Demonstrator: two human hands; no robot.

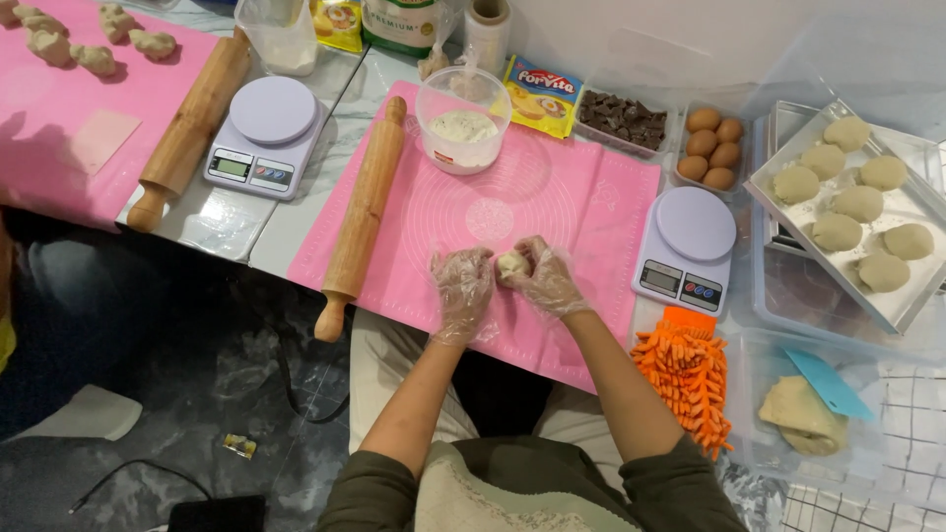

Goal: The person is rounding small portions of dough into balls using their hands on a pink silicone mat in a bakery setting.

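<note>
Both gloved hands, the left hand (461, 286) and the right hand (545, 281), hold a small dough ball (511, 264) over the pink mat (572, 202). A rolling pin (361, 219) lies at left, a scale (687, 249) at right.

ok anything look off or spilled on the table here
Nothing spilled. The rolling pin lies with its handle past the table edge, and the orange mitt hangs off too. Both gloved hands, left hand and right hand, cup a dough ball over the pink mat.

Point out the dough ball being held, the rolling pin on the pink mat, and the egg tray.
dough ball (511, 264): head view, on its exposed top between both gloved hands.
rolling pin (363, 215): head view, mid barrel.
egg tray (680, 148): head view, left rim.
</note>
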